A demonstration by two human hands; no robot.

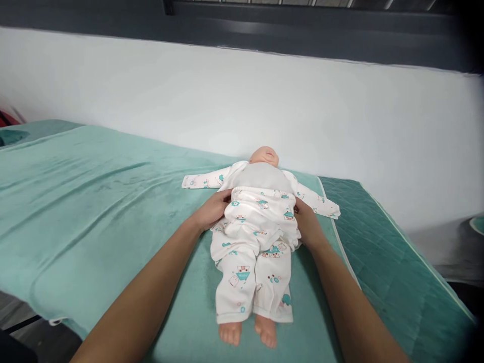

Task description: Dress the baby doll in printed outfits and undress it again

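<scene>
A baby doll (264,155) lies on its back, head toward the wall and bare feet toward me. It wears a white printed long-sleeved top (260,176) with a plain greyish chest, arms spread out. White printed pants (260,237) with a teal and red pattern reach up over its belly. At the left side of the waistband is my left hand (215,209), its fingers curled in at the cloth. My right hand (308,222) grips the opposite side of the waistband. The fingertips of both hands are partly hidden by the fabric and the doll's body.
A light green sheet (113,201) with several wrinkles covers the bed under the doll. On the right lies a darker green quilted mat (381,242). Behind the bed rises a white wall (227,96), with a dark ledge (245,27) above it.
</scene>
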